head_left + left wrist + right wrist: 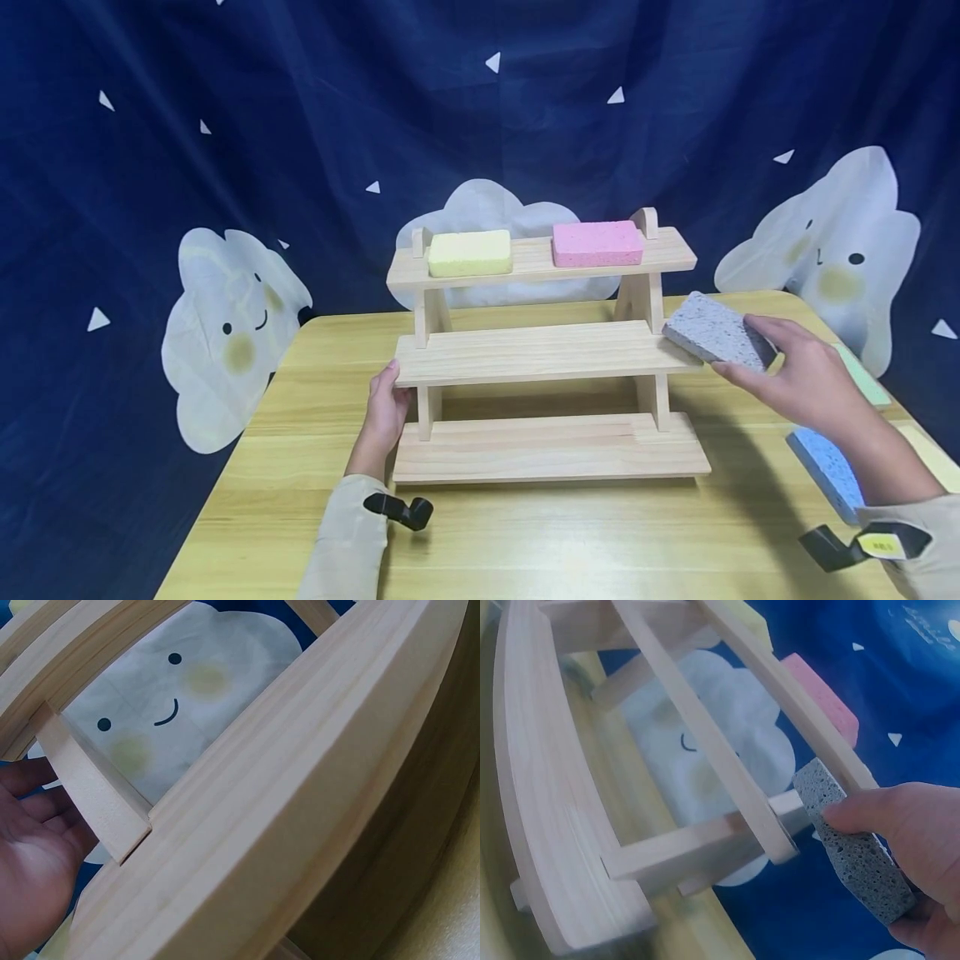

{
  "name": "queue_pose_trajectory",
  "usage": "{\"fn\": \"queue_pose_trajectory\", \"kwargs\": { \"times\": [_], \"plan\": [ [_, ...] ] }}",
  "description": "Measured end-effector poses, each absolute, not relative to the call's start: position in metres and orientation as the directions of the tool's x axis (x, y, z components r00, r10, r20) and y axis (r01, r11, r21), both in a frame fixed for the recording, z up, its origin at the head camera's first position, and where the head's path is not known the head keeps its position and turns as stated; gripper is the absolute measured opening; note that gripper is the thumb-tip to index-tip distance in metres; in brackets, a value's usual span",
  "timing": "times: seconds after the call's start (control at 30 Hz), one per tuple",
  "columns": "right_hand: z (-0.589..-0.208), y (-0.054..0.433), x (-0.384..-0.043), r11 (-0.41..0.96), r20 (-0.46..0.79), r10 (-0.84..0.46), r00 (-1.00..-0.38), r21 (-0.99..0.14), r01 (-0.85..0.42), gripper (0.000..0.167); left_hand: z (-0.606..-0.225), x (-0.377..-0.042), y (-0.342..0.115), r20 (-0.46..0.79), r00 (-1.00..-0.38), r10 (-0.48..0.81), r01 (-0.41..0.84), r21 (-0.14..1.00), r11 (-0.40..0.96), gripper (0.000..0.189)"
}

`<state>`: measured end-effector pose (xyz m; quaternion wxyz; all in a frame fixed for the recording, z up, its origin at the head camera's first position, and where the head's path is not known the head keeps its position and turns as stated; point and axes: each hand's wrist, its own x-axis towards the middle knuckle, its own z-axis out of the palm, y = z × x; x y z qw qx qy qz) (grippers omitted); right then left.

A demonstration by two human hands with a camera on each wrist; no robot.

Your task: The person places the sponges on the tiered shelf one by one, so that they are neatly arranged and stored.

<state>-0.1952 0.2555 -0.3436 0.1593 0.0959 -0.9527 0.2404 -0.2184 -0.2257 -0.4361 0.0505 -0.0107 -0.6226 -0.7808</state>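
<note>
A three-tier wooden display shelf [525,454] stands on the table. My left hand [386,412] holds the left end of its middle tier; in the left wrist view that hand's fingers [56,810] are partly hidden behind the upright. With thumb and fingers my right hand [813,375] pinches a grey speckled sponge [712,329], tilted in the air at the right end of the middle tier. The right wrist view shows the grey sponge [847,847] beside the shelf's end. On the top tier lie a yellow sponge [470,254] and a pink sponge [597,243].
Right of the shelf, a blue sponge [825,471], a green sponge [862,377] and a pale yellow sponge [930,454] lie on the wooden table [562,542], partly behind my right arm. A dark blue curtain [322,100] with cloud prints hangs behind.
</note>
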Motion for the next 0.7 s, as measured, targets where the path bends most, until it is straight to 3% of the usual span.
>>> {"fn": "queue_pose_trajectory", "kwargs": {
  "times": [0.7],
  "plan": [
    [-0.341,0.212,-0.203,0.801,0.369,-0.263,-0.892,-0.432,-0.415,0.074,-0.435,-0.218,-0.225,0.080,-0.994,-0.077,0.094,0.973,-0.212,0.056]
  ]
}}
